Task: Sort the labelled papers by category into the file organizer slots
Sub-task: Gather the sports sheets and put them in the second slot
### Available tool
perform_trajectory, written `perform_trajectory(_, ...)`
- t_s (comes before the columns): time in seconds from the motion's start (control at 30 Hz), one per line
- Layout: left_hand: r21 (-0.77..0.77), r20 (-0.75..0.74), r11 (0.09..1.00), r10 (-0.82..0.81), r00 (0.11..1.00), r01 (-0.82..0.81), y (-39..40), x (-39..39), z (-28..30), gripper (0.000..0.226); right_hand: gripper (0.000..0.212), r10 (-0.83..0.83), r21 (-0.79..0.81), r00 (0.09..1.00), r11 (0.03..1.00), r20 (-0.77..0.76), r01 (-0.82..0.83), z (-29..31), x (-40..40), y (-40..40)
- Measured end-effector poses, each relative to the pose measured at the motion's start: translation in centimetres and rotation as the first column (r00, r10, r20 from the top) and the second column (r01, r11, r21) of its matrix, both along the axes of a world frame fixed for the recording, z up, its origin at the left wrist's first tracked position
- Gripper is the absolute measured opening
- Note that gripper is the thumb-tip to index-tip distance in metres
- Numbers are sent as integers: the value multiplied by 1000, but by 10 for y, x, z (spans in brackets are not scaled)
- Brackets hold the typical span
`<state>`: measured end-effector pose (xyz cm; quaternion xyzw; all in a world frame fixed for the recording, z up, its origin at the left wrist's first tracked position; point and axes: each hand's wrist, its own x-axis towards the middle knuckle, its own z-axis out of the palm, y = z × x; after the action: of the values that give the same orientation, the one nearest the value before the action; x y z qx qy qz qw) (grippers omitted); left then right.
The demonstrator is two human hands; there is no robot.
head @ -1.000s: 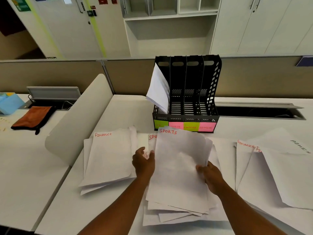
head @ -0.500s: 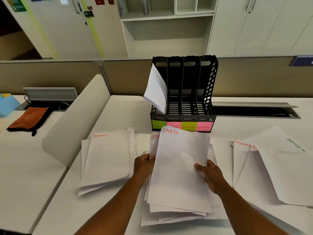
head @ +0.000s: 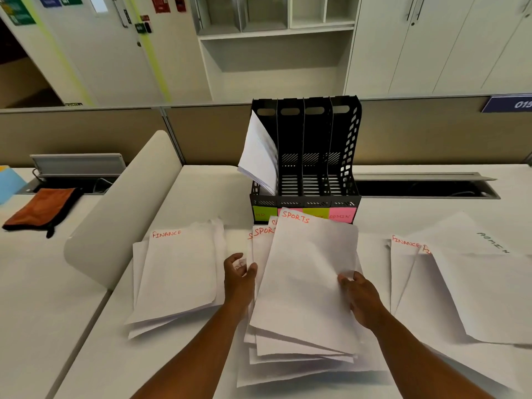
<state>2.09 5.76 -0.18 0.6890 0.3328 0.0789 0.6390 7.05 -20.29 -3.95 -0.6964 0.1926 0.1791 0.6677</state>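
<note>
A loose stack of white SPORTS papers (head: 305, 283) lies in front of me. My left hand (head: 239, 277) grips its left edge and my right hand (head: 359, 295) grips its right edge. Its top sheet tilts up toward the black four-slot file organizer (head: 345, 151), which has green and pink sticky labels along its base. Curled white papers (head: 259, 156) stand in the leftmost slot; the other three slots look empty. A FINANCE pile (head: 178, 272) lies to the left. Another FINANCE pile (head: 403, 272) and an ADMIN sheet (head: 483, 289) lie to the right.
A curved white desk divider (head: 121, 214) rises left of the FINANCE pile. An orange and black pouch (head: 43, 208) lies on the far-left desk. An open cable trough (head: 426, 188) runs behind the organizer to the right. Brown partition panels close off the desk's back.
The SPORTS stack has shifted up and toward the organizer, its top edge now covering part of the labels. My left hand's fingers have spread at the stack's left edge.
</note>
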Motion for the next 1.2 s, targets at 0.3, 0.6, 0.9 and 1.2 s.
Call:
perform_trajectory(0.3, 126, 89, 992, -23, 996, 11, 0, 0, -2, 46, 24, 38, 81, 999, 996, 7, -38, -1, -4, -2)
perform_trajectory(0.6, 14, 37, 1000, 19, 999, -19, -2, 2, -5, 73, 40, 48, 106, 999, 993, 6, -48, 0, -5, 2)
perform_trajectory(0.9, 225, 98, 974, -8, 995, -14, -7, 5, 4, 28, 12, 2, 145, 1000, 989, -22, 2, 3, 0, 2)
perform_trajectory(1.2, 106, 37, 970, -225, 974, 220, -9, 6, 7, 22, 15, -18, 190, 999, 981, -44, 26, -1, 1, 3)
